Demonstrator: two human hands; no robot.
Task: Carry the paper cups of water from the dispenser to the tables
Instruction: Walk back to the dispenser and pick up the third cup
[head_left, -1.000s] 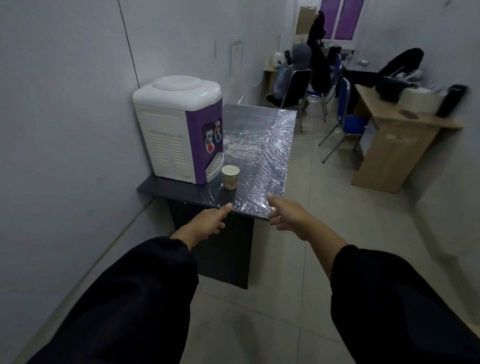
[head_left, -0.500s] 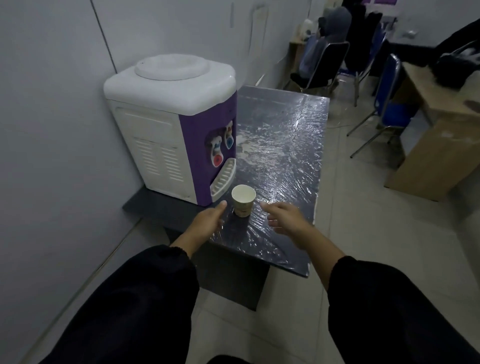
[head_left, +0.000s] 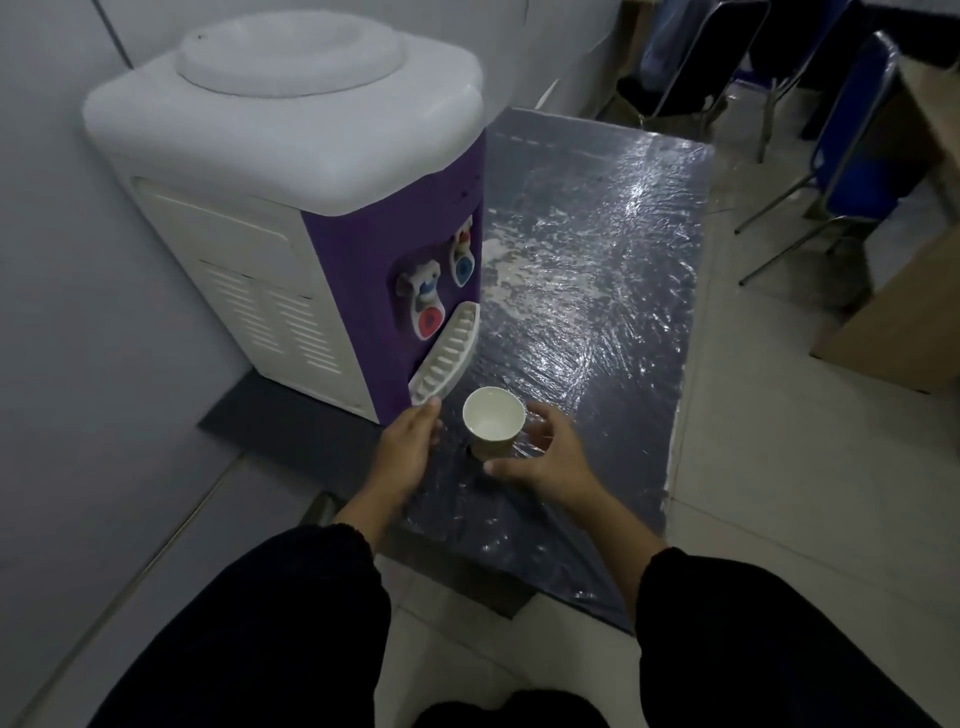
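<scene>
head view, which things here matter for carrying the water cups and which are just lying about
Belongs to the job:
white paper cup
white and purple water dispenser
dark plastic-wrapped table
left hand, open
right hand, open beside the cup

Just lying about:
blue metal-legged chair
light wooden desk

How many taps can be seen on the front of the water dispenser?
2. The red tap is lower and nearer the person; the blue tap is higher and farther. Both sit on the dispenser's purple front, above its drip tray.
</scene>
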